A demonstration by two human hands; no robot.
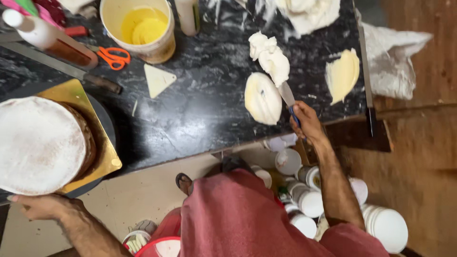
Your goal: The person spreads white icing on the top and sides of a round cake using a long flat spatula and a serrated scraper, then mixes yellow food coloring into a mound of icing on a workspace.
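Right hand [308, 124]: closed on blue-handled steel palette knife [287, 95], blade loaded with white cream [272, 59]. Left hand [40, 205]: fingers loosely curled at near edge of round white-topped cake [40, 143], grip unclear to me. Risks: cream could slide off tilted blade; cake could get nudged on gold square board [95, 138].

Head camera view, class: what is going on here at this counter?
A person stands at a black marble counter. The right hand holds a palette knife loaded with white cream, beside a flattened cream patch. The left hand rests at the edge of the turntable carrying a round cake on a gold board.
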